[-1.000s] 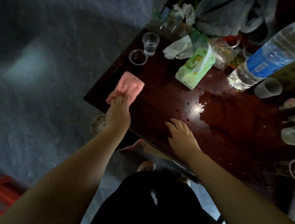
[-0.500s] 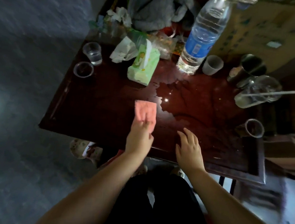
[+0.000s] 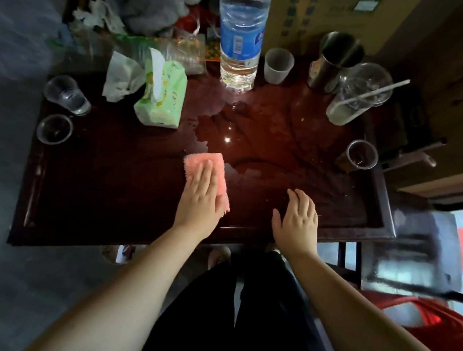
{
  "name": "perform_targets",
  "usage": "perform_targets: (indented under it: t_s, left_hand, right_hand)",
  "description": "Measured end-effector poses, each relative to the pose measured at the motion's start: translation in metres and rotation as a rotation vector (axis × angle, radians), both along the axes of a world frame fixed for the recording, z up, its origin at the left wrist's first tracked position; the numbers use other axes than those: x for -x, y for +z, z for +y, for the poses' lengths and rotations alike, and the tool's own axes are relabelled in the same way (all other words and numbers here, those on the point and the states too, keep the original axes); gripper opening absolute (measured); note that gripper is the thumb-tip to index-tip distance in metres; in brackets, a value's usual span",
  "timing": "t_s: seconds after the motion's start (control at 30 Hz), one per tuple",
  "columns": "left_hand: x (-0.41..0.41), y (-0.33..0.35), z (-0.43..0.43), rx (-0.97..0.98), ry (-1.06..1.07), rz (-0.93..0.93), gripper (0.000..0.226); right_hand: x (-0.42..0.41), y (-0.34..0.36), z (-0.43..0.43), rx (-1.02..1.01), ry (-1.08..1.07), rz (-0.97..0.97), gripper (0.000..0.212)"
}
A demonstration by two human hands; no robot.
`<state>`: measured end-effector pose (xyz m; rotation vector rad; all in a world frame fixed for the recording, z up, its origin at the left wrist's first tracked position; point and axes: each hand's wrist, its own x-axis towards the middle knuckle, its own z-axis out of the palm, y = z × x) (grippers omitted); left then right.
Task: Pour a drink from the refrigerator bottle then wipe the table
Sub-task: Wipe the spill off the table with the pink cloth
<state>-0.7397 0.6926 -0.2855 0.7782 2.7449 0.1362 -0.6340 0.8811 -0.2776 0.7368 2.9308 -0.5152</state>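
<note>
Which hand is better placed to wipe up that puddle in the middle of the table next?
Left. The left hand presses flat on the pink cloth, which touches the puddle's near edge, so it probably only needs to push forward. The right hand has no cloth.

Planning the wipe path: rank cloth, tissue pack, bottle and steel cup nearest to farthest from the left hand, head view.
1. Cloth, under the left hand.
2. Tissue pack, ahead left.
3. Bottle, back centre.
4. Steel cup, back right.
</note>
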Motion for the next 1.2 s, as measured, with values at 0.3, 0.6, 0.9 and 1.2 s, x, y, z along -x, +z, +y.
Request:
perform_targets:
  t_s: [0.3, 0.6, 0.9, 1.2]
  left_hand:
    - [0.015, -0.005, 0.018, -0.031, 0.281, 0.036, 0.075]
    - [0.061, -0.007, 0.02, -0.054, 0.318, 0.053, 0.075]
    - [0.078, -0.01, 0.032, -0.154, 0.396, 0.076, 0.077]
    - [0.085, -0.014, 0.032, -0.094, 0.337, 0.088, 0.075]
  right_hand:
    - [0.012, -0.007, 0.002, -0.043, -0.061, 0.032, 0.058]
    - [0.024, -0.017, 0.023, -0.022, -0.175, 0.263, 0.045]
    - [0.026, -0.014, 0.023, -0.009, -0.173, 0.252, 0.042]
    - [0.026, -0.015, 0.025, 0.02, -0.188, 0.262, 0.041]
